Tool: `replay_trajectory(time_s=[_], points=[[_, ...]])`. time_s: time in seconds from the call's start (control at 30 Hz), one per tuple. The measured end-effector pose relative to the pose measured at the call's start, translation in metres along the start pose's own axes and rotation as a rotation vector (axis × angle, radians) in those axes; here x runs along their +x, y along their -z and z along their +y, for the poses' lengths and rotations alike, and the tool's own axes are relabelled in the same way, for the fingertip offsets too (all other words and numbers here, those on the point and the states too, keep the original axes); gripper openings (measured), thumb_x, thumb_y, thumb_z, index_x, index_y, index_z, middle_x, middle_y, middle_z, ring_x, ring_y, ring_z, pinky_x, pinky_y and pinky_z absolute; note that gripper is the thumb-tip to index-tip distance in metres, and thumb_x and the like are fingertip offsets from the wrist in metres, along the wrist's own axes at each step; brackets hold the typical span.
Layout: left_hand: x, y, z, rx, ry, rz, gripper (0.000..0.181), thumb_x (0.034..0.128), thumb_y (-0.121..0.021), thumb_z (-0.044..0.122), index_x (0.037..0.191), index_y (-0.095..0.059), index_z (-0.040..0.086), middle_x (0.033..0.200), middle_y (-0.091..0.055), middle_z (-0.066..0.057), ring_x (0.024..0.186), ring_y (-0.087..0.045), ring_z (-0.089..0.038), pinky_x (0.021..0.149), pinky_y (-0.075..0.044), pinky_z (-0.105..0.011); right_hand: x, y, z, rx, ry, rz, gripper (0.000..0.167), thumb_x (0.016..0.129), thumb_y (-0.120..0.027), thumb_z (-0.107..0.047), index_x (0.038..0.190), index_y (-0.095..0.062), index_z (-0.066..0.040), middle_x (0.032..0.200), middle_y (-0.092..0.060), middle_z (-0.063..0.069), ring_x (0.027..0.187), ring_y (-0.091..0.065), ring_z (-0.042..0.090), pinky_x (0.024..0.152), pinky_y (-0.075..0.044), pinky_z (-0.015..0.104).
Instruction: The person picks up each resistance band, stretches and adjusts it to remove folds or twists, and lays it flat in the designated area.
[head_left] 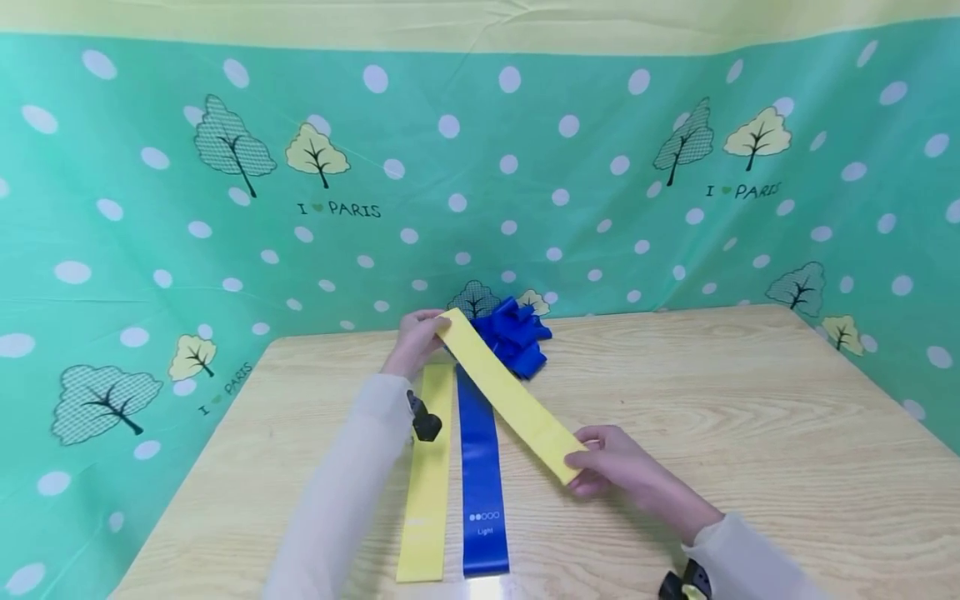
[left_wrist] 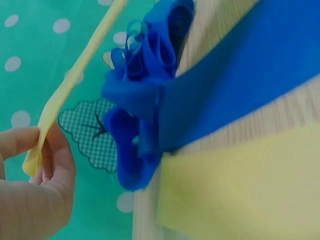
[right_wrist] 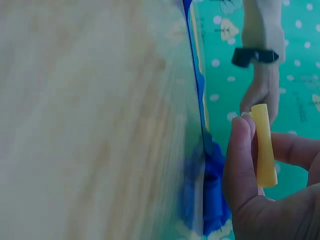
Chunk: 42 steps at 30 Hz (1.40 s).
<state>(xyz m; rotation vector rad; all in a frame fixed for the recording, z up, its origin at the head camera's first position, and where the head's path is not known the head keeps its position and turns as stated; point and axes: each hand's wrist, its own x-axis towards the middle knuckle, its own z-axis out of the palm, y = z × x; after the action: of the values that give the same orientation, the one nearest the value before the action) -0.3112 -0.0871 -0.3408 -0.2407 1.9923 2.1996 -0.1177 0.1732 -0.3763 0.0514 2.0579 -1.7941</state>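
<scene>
One long flat yellow rubbery strip (head_left: 510, 392), raised diagonally over the pale wood-grain worktop (head_left: 735, 392); left hand (head_left: 416, 340), fingers pinching its far end; right hand (head_left: 611, 460), fingers pinching its near end; a flat blue rubbery strip (head_left: 482, 467) printed "Light" lies lengthwise on the worktop, its far part near the raised one; second flat yellow strip (head_left: 426, 508) lies just beside it on the left, narrow gap between; crumpled heap of glossy blue bands (head_left: 521, 337) at the worktop's far edge; teal white-dotted cloth (head_left: 480, 167) behind.
</scene>
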Motion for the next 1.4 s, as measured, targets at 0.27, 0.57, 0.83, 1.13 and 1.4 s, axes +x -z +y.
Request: replay_trajectory(time_s=[0.27,0.57,0.83,1.13,1.4], points=[[-0.002,0.012,-0.006,0.029,0.009,0.028,0.038,0.0921,-0.049,-0.002,0.130,-0.044,-0.007,0.134,-0.044,-0.022,0.113,-0.052,-0.028,0.101,-0.047,-0.036,0.010,0.034,-0.006,0.046,-0.007,0.165,0.057,0.088,-0.058,-0.002,0.135,-0.031,0.013,0.099,-0.060,0.015,0.071,-0.062,0.013,0.065,-0.057,0.024],[-0.009,0.020,-0.019,0.176,-0.026,0.009,0.022,0.0883,-0.051,-0.006,0.111,-0.051,-0.006,0.114,-0.048,-0.013,0.090,-0.051,-0.017,0.077,-0.054,-0.023,0.019,0.071,-0.012,0.222,0.114,0.346,0.033,0.094,-0.055,-0.006,0.118,-0.032,-0.001,0.098,-0.048,0.008,0.071,-0.066,0.008,0.073,-0.056,0.019],[-0.020,0.023,-0.028,0.150,-0.009,-0.107,0.032,0.0934,-0.050,-0.004,0.123,-0.052,-0.016,0.101,-0.062,-0.011,0.078,-0.060,-0.007,0.079,-0.056,-0.023,0.024,0.091,-0.008,0.380,0.114,0.325,0.013,0.097,-0.053,-0.010,0.109,-0.054,-0.006,0.100,-0.052,0.001,0.076,-0.066,0.002,0.078,-0.053,0.014],[-0.025,0.039,-0.036,-0.012,0.033,-0.223,0.038,0.0915,-0.045,-0.013,0.129,-0.044,-0.019,0.091,-0.068,-0.008,0.079,-0.068,-0.010,0.079,-0.054,-0.019,0.025,0.106,-0.002,0.476,0.118,0.195,0.056,0.096,-0.045,0.003,0.145,-0.019,0.010,0.095,-0.066,-0.007,0.089,-0.068,0.003,0.084,-0.050,0.013],[-0.029,0.044,-0.043,-0.030,0.051,-0.208,0.039,0.0959,-0.046,-0.006,0.133,-0.039,-0.019,0.080,-0.068,-0.005,0.076,-0.069,-0.009,0.082,-0.054,-0.020,0.025,0.108,0.002,0.457,0.084,0.171,0.062,0.095,-0.052,0.000,0.146,-0.017,0.009,0.086,-0.072,-0.004,0.086,-0.070,0.005,0.084,-0.052,0.017]])
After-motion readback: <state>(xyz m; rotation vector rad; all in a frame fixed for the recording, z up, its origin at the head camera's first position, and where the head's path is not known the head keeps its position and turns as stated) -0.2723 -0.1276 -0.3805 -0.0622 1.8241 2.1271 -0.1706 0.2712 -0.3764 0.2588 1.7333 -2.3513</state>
